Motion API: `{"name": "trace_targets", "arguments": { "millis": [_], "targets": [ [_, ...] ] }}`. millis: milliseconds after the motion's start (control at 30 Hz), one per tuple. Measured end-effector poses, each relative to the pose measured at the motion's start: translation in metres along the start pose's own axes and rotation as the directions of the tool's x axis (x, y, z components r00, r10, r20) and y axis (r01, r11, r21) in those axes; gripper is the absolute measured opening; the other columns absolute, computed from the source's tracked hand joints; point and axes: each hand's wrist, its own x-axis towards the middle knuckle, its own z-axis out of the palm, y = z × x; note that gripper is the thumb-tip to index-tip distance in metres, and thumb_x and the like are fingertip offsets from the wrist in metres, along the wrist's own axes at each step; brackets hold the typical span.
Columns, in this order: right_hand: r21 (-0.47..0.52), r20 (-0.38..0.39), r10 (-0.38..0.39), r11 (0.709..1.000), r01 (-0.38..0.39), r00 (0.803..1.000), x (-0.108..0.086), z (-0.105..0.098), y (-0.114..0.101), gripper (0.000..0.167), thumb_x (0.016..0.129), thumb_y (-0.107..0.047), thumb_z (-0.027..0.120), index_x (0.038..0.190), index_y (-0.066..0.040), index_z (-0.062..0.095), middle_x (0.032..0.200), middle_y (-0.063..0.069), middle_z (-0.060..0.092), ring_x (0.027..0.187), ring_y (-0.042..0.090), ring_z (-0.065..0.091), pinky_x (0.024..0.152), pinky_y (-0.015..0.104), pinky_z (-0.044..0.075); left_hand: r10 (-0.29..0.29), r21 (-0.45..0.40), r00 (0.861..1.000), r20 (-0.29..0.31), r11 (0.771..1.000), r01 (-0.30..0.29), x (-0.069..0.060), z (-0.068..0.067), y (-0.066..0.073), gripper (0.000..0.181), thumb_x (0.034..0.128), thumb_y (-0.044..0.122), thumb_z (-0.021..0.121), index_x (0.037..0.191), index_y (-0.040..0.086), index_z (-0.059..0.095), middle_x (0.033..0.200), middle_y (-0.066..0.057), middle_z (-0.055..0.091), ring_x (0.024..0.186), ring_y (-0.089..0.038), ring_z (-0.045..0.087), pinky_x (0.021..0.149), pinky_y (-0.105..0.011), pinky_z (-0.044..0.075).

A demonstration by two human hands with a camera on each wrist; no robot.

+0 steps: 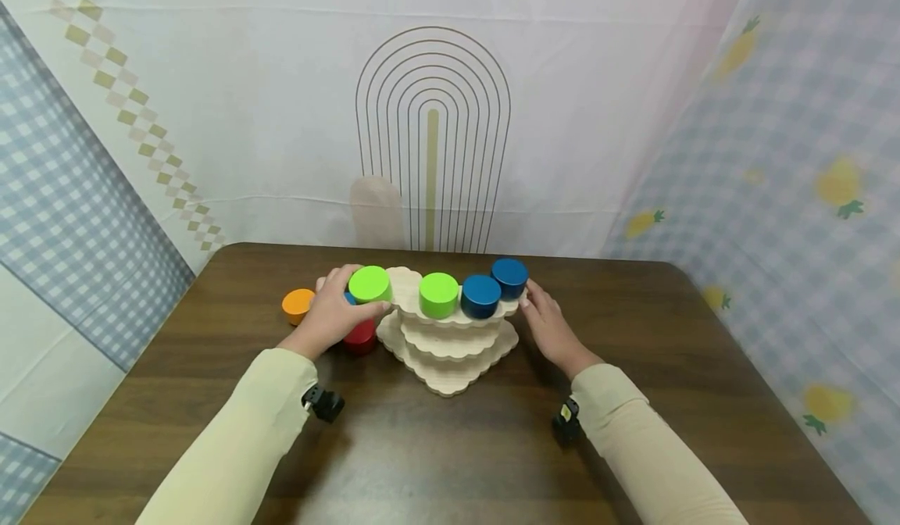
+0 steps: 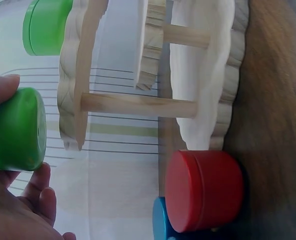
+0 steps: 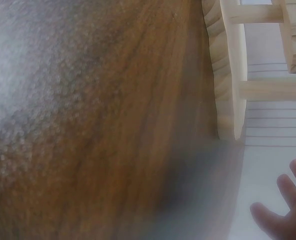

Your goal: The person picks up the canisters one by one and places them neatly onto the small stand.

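My left hand (image 1: 328,316) grips a small round green tin (image 2: 19,131) between thumb and fingers, just left of the top tier of a pale wooden stand (image 1: 450,345). The stand has scalloped tiers joined by round posts. On its top tier are a second green tin (image 1: 439,295) and two dark blue tins, one in front (image 1: 481,297) and one at the right corner (image 1: 509,277). My right hand (image 1: 551,330) is at the stand's right end, fingertips by the top tier's edge; the right wrist view shows several fingers (image 3: 288,192) extended and apart.
A red tin (image 2: 205,190) stands on the table left of the stand, with a blue tin (image 2: 161,217) partly hidden behind it. Farther left is an orange tin (image 1: 298,305). A printed cloth (image 1: 302,119) hangs behind the brown table (image 1: 436,462).
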Motion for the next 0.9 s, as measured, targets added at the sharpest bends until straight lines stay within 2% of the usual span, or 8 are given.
{"name": "trace_targets", "arguments": {
  "millis": [267, 533, 900],
  "targets": [
    [-0.01, -0.018, -0.033, 0.999, 0.033, 0.999, 0.0, 0.001, 0.0, 0.058, 0.106, -0.039, 0.025, 0.153, -0.007, 0.018, 0.152, 0.023, 0.028, 0.14, 0.043, 0.021, 0.108, 0.066, 0.019, 0.001, 0.029, 1.0, 0.014, 1.0, -0.001, 0.01, 0.004, 0.01, 0.073, 0.0781, 0.039, 0.076, 0.136, 0.008, 0.045, 0.132, -0.016, 0.047, 0.12, -0.034, 0.031, 0.097, -0.055, 0.026],
    [-0.016, -0.023, -0.052, 0.999, 0.051, 0.998, 0.0, 0.0, 0.001, 0.058, 0.106, -0.04, 0.024, 0.153, -0.006, 0.018, 0.152, 0.024, 0.027, 0.139, 0.043, 0.022, 0.108, 0.066, 0.019, 0.026, 0.063, 1.0, -0.001, 0.998, -0.026, 0.018, 0.012, 0.017, 0.067, 0.0785, 0.038, 0.075, 0.133, 0.008, 0.048, 0.128, -0.016, 0.05, 0.116, -0.034, 0.034, 0.095, -0.055, 0.024],
    [-0.025, -0.016, -0.039, 0.999, 0.038, 0.999, 0.001, 0.001, 0.003, 0.059, 0.106, -0.043, 0.022, 0.154, -0.009, 0.016, 0.153, 0.023, 0.026, 0.141, 0.043, 0.018, 0.108, 0.067, 0.017, 0.019, 0.076, 0.999, 0.037, 0.997, -0.022, 0.021, 0.016, 0.022, 0.065, 0.0798, 0.037, 0.074, 0.133, 0.009, 0.049, 0.127, -0.016, 0.049, 0.116, -0.034, 0.033, 0.095, -0.055, 0.023]
  ]
}}
